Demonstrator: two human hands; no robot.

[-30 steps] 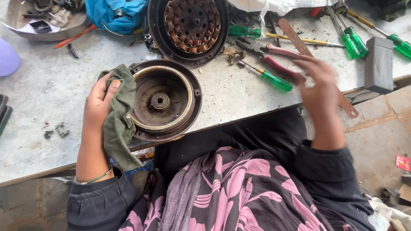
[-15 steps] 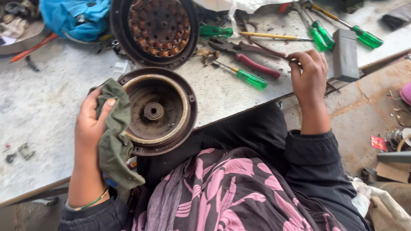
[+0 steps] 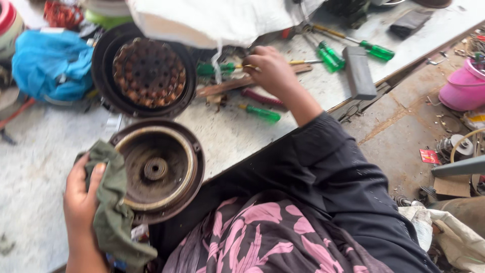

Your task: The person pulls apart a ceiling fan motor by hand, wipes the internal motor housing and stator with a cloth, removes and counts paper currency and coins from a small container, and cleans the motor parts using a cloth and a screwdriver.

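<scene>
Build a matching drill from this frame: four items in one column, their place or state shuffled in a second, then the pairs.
Things
1. olive-green cloth rag
2. rusty round metal housing with a centre hub
3. dark grey rectangular block
4. pink plastic tub

Places or states
A. on the floor beyond the bench edge
B. lying flat on the bench near the green-handled screwdrivers
C. gripped in the left hand, draped over a rim
D. open side up at the near bench edge

Pairs: 1-C, 2-D, 3-B, 4-A
</scene>
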